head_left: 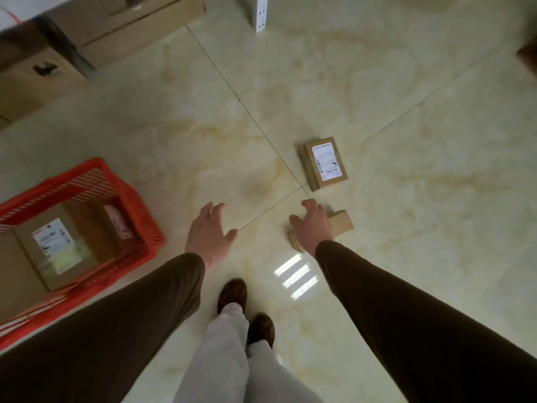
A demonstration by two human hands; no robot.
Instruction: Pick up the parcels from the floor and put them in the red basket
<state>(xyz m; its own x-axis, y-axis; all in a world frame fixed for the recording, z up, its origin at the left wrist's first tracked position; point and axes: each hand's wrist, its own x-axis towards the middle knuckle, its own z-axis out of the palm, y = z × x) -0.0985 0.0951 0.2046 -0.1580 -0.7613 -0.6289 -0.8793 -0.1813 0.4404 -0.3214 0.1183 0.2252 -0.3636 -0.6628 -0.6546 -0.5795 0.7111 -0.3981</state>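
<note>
2 parcels on the floor (406, 257), 2 in the red basket (136, 199). Far floor parcel (325, 162): flat brown cardboard, white label face up, sitting at the tile joint cross. Near floor parcel (341, 222): same brown cardboard, mostly hidden under the right hand (312, 225), label not visible. Right hand over it, fingers spread; can't tell if touching. Left hand (210, 232) empty, fingers spread, above bare tile. Basket at left: large labelled parcel (55, 248) plus smaller parcel (113, 222) beside it.

Dark brown long sleeves (406, 309), pale grey trousers (229, 344), brown, perhaps patterned, shoes (232, 292).
</note>
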